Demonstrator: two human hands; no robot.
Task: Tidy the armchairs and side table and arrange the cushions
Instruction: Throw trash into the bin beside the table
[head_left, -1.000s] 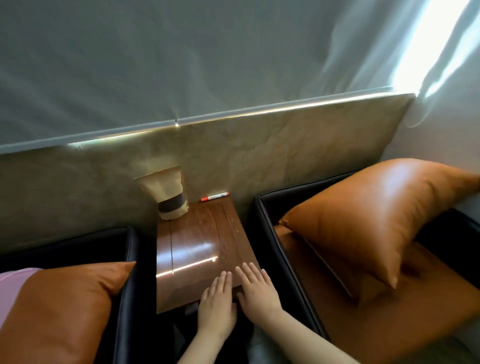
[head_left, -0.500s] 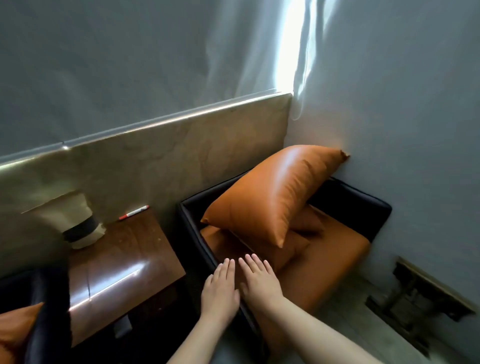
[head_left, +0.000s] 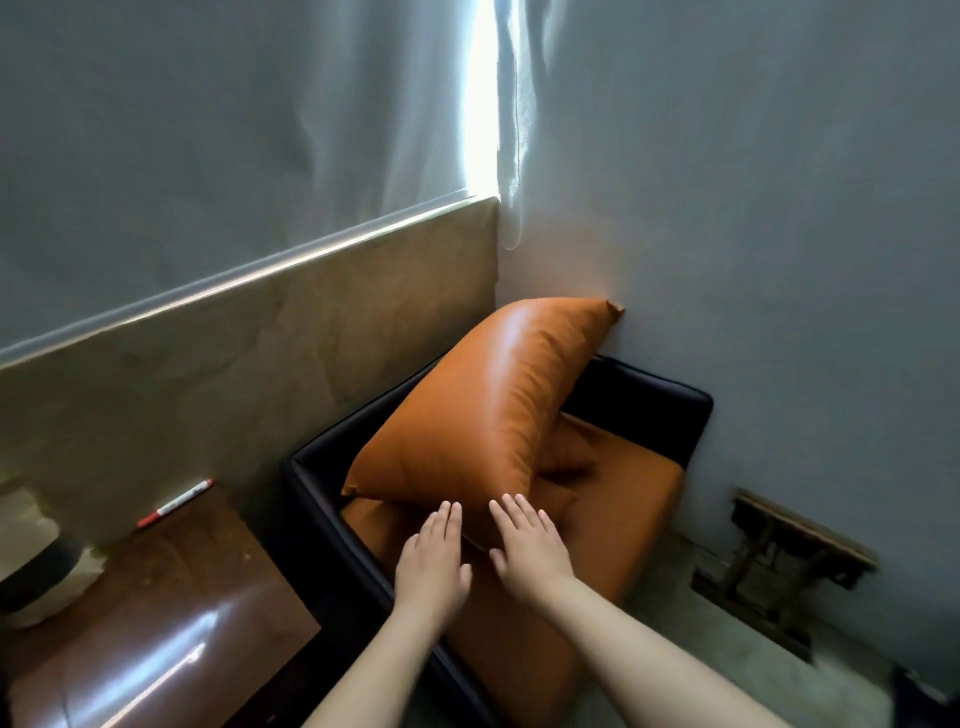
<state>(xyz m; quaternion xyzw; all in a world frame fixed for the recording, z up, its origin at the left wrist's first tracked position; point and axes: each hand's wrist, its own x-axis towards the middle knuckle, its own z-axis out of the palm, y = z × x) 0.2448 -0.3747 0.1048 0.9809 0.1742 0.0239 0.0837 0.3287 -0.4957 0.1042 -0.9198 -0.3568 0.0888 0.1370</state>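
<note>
Head view: the left hand (head_left: 434, 564) and right hand (head_left: 527, 551) were stretched flat and empty, side by side, at six o'clock of the tilted cushion (head_left: 493, 410) in the armchair (head_left: 652, 402). Cushion-arranging seemed in hand. Next, they would need to grip its lower edge.

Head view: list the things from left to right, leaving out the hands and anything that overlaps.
Paper-wrapped object with a dark band → red-capped marker → big orange cushion → wooden frame low on the wall.
</note>
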